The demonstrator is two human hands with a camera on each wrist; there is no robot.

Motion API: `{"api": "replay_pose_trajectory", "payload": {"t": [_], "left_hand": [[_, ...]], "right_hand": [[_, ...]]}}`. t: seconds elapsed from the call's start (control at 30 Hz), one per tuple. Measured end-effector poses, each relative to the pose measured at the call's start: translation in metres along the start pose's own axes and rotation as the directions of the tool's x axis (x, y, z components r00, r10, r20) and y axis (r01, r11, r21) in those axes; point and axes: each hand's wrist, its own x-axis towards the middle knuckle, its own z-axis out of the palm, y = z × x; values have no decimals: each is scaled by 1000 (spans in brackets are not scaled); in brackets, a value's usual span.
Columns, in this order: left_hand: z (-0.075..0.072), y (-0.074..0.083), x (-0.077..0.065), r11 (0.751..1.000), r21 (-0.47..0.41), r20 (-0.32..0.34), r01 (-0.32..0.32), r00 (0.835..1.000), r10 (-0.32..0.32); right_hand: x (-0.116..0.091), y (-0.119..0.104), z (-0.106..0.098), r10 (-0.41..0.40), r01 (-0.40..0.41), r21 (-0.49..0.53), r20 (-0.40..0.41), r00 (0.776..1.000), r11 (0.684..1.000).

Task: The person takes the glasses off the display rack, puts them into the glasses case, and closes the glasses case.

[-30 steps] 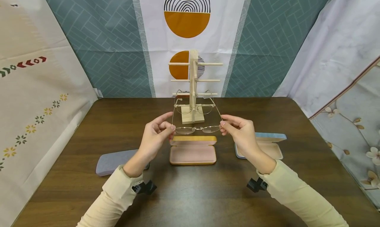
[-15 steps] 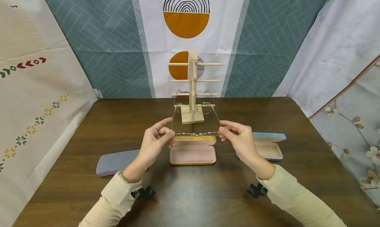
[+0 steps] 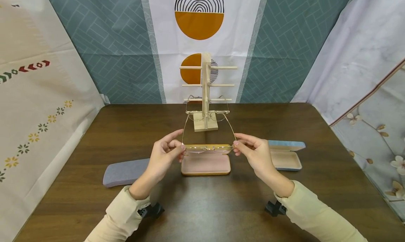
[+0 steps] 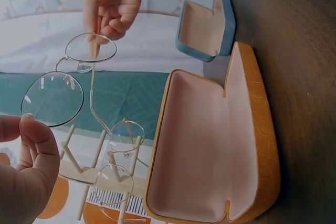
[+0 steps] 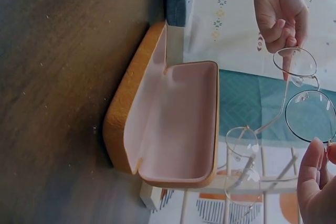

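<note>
left hand (image 3: 162,156) opposite right hand (image 3: 259,157), glasses (image 3: 196,150) between

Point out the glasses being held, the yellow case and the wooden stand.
Held glasses (image 4: 52,99), left wrist view: on a lens.
Yellow case (image 3: 206,164), head view: on its pink lining.
Wooden stand (image 3: 206,77), head view: on its upright post.

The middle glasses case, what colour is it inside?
Pale pink; its lining shows best in the left wrist view.
</note>
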Motion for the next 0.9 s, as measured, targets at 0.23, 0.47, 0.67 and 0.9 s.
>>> {"api": "replay_pose_trajectory", "payload": {"t": [0.23, 0.47, 0.67, 0.9], "left_hand": [[-1, -3, -6, 1000, 6, 23, 17, 1000, -17], [-1, -8, -10, 1000, -4, 30, 31, 999, -31], [-1, -11, -13, 999, -16, 28, 46, 999, -46], [-1, -14, -15, 998, -16, 38, 55, 998, -54]], "right_hand": [[-6, 3, -1, 31, -31, -6, 15, 999, 999], [-12, 6, -1, 36, -35, -17, 16, 999, 999], [-15, 9, -1, 58, -57, -35, 20, 998, 998], [-17, 13, -1, 93, -93, -28, 25, 995, 995]]}}
